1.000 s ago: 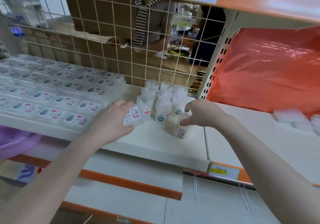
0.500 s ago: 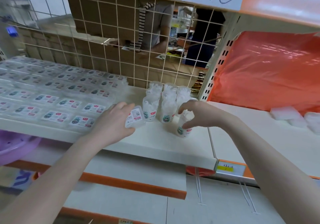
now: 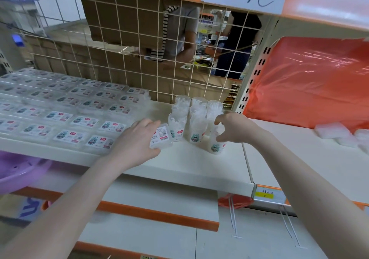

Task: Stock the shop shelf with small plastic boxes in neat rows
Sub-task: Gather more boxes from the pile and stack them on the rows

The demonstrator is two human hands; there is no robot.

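The left hand (image 3: 137, 140) is gripping a small plastic box (image 3: 161, 137), fingers over its top and thumb under its near edge, and is holding it tilted just above the white shelf (image 3: 179, 164). Right beside that grasp, on its far right side, a cluster of upright boxes (image 3: 189, 116) is standing in short rows reaching back toward the wire grid (image 3: 139, 54). The right hand (image 3: 233, 127) is curling its fingers and thumb around the top of the front box (image 3: 216, 142) of that cluster, which is standing upright on the shelf at the near right corner of the group. To the left of the left hand, flat boxes (image 3: 65, 106) are lying label-up in neat rows across the shelf. Well to the right of the right hand, an orange plastic bag (image 3: 311, 82) is sitting on the neighbouring shelf
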